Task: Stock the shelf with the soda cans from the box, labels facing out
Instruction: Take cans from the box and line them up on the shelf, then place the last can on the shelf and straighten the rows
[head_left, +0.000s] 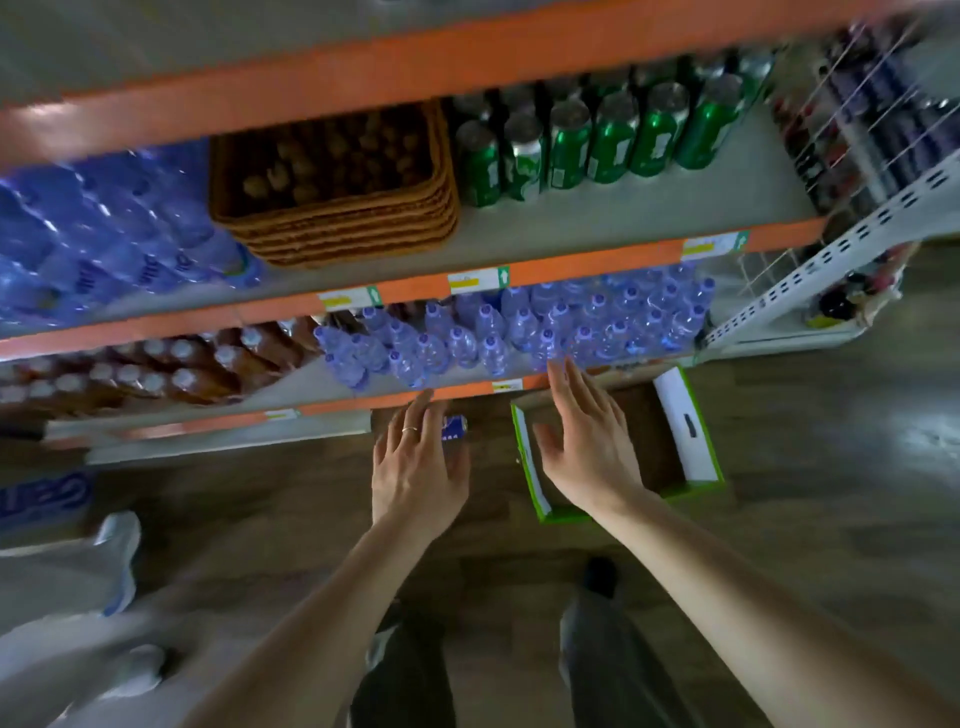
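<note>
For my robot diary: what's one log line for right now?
left hand: open, empty | right hand: open, above green-and-white cardboard box | green soda cans: on shelf

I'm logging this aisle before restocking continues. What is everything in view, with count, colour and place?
Soda cans: about a dozen or more, green, upper shelf right, upright.
Wicker basket: one, brown, upper shelf middle, holding brownish items.
Wrapped bottle packs: several, blue, upper shelf left.
Water bottles: dozens, clear blue with purple caps, lower shelf middle and right.
Brown bottles: about a dozen, white caps, lower shelf left.
Box: one, green and white, open on the floor; no cans visible inside.
Wire rack: one, white, far right, with dark items.
Left hand: open, ring on one finger, holding nothing.
Right hand: open, above the box.
</note>
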